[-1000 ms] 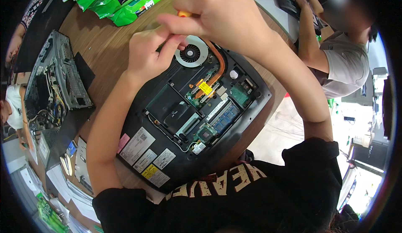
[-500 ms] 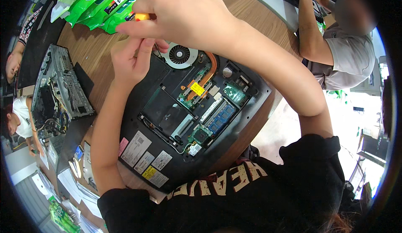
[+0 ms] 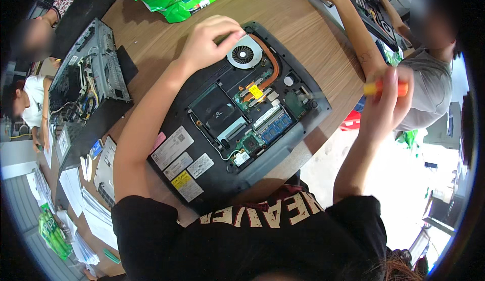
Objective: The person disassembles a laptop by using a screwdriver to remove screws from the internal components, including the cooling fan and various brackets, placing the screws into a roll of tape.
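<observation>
An upturned black laptop (image 3: 268, 160) lies opened on the wooden table, showing a silver-rimmed fan (image 3: 244, 55), a copper heat pipe (image 3: 274, 69) and blue memory modules (image 3: 274, 126). My left hand (image 3: 209, 42) is at the fan's upper left edge, fingers curled together; whatever is in them is hidden. Out to the right, beyond the laptop, my right hand (image 3: 386, 104) grips the yellow-orange handle of a screwdriver (image 3: 375, 88).
Green paper packs (image 3: 177, 6) lie at the top. An open computer case (image 3: 83, 84) stands left, near papers (image 3: 91, 215) and people (image 3: 33, 99). A co-worker (image 3: 424, 84) works on the right, one arm (image 3: 353, 33) reaching across the table's far side.
My right hand has swung from above the fan to the right side, carrying the screwdriver. My left hand has shifted up and right onto the fan's edge.
</observation>
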{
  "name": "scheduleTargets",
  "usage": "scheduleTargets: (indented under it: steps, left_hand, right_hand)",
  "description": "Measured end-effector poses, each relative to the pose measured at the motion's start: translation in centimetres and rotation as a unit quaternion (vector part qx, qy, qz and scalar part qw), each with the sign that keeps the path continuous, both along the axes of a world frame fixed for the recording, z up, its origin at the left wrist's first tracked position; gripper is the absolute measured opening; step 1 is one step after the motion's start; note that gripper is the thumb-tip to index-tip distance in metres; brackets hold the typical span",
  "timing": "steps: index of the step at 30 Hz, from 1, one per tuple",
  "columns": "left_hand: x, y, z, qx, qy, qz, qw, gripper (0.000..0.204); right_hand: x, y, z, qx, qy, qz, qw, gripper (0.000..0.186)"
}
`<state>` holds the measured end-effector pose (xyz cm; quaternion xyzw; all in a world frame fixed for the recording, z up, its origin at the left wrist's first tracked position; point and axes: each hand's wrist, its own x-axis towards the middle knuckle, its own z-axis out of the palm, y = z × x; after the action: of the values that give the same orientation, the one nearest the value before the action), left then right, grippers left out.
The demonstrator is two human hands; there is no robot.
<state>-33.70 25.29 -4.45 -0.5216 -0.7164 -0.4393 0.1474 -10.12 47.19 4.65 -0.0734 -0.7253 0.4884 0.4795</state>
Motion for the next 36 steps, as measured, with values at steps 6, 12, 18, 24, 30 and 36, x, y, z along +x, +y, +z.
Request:
scheduleTargets:
  steps: [6, 12, 18, 24, 30, 36]
  left_hand:
    - [1.5, 0.5, 0.2, -0.21, 0.118, -0.057, 0.969, 0.021]
    - [1.7, -0.3, -0.5, -0.238, 0.049, -0.064, 0.968, 0.031]
    - [2.0, -1.1, -1.6, -0.224, 0.018, -0.056, 0.973, 0.032]
    - [1.8, -0.1, -1.4, -0.276, 0.043, -0.068, 0.958, 0.037]
    - [4.1, -0.1, 0.2, -0.394, 0.127, 0.086, 0.906, 0.037]
    - [5.9, -0.5, -0.2, -0.313, 0.132, 0.134, 0.931, 0.045]
  right_hand:
    - [9.0, 1.1, -4.9, -0.145, -0.028, 0.002, 0.989, 0.015]
    - [12.4, 2.3, -6.3, -0.172, -0.039, 0.006, 0.984, 0.016]
    - [11.6, 2.2, -7.5, -0.181, -0.044, 0.011, 0.983, 0.014]
    - [9.7, 1.6, -6.7, -0.306, 0.031, 0.188, 0.933, 0.017]
    - [6.0, -4.0, -5.8, -0.399, -0.043, 0.404, 0.822, 0.041]
    - [6.2, -13.9, -5.5, -0.214, -0.152, 0.532, 0.805, 0.022]
